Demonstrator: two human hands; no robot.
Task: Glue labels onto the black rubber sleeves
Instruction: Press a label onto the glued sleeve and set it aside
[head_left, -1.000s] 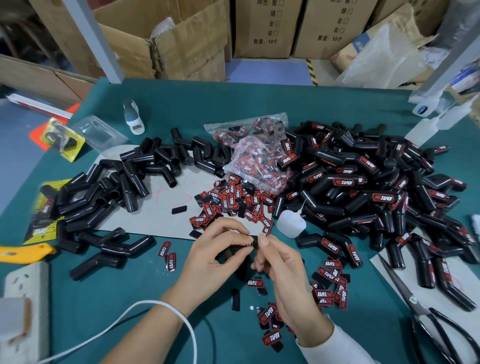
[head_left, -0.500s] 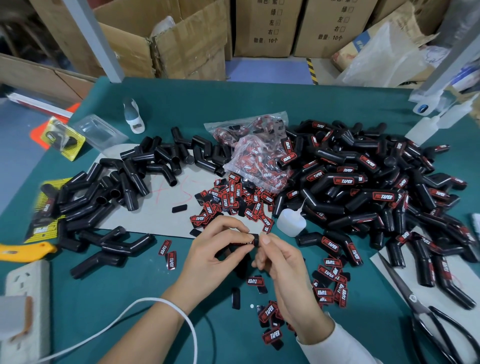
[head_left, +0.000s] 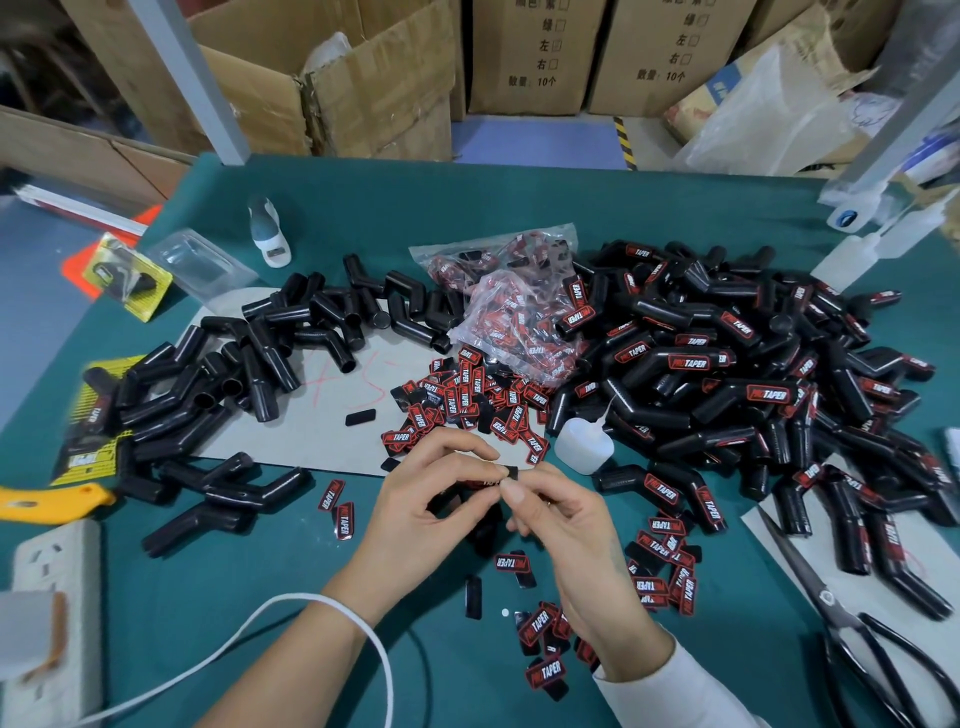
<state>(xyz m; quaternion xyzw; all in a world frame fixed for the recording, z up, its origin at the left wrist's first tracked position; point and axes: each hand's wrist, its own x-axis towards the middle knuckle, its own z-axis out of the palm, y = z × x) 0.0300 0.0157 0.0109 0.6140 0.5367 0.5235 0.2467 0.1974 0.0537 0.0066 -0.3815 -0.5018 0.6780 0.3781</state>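
Both hands meet above the green table near its front. My left hand (head_left: 421, 499) and my right hand (head_left: 566, 525) pinch one small red-and-black label (head_left: 511, 473) between their fingertips. A black rubber sleeve (head_left: 483, 525) shows partly beneath the hands, mostly hidden. Plain black sleeves (head_left: 244, 374) lie heaped at the left on grey card. Sleeves bearing labels (head_left: 727, 358) form a big pile at the right. Loose labels (head_left: 467, 400) are scattered beyond my hands, and more labels (head_left: 660, 566) lie by my right wrist. A small white glue bottle (head_left: 582, 447) lies just right of the hands.
A clear bag of labels (head_left: 519, 312) sits mid-table. Black scissors (head_left: 852, 623) lie at the front right. A yellow cutter (head_left: 47, 501) and a white power strip (head_left: 47, 597) are at the front left. A white cord (head_left: 291, 608) crosses my left forearm. Cardboard boxes (head_left: 363, 93) stand behind the table.
Both hands stay in place holding the label; only the fingertips shift slightly. Nothing else on the table has moved.
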